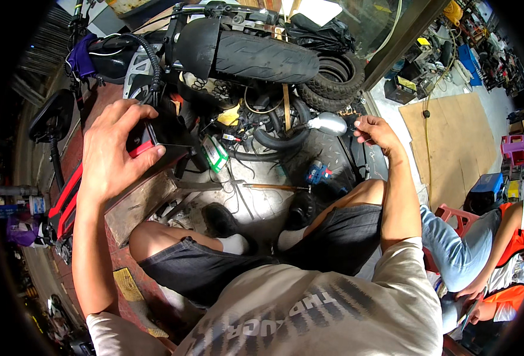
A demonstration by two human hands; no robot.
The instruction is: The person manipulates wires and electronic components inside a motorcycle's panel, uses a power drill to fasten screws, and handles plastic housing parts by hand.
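My left hand (118, 148) is curled over the edge of a black panel with red trim (145, 146), part of the two-wheeler on the left, its thumb on the red strip. My right hand (378, 133) is raised at the right with its fingertips pinched; what they hold, if anything, is too small to make out. Just beside those fingertips is a shiny silver rounded object (328, 123). Ahead of me lies a black tire on a wheel (265, 58). Cables and a thick black hose (281, 141) crowd the floor between my hands.
Two stacked tires (340, 74) stand by the door frame. A green-and-white box (215, 154), a blue tool-like object (318, 172) and a thin rod (274, 187) lie near my feet. Cardboard (452, 133) covers floor at right. People in orange vests (520, 243) sit close on my right.
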